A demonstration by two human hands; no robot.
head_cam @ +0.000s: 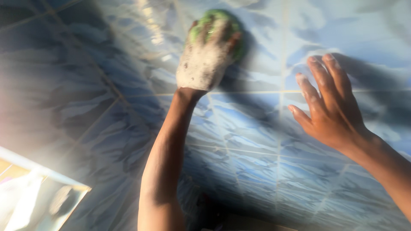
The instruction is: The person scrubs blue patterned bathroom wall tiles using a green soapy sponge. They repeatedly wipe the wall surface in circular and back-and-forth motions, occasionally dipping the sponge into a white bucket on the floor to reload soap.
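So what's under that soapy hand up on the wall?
A green scrubbing sponge shows past the fingers of the foam-covered left hand, pressed on the blue tiled wall. Most of the sponge and the tile beneath it are hidden. The right hand rests flat nearby, holding nothing.

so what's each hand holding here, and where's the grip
The left hand, coated in foam, presses a green sponge to the blue tiled wall, fingers spread over its back. The right hand holds nothing; it is open, at the tiles.

Green sponge [218,21], white foam, blue-and-white marbled wall tiles [252,141]
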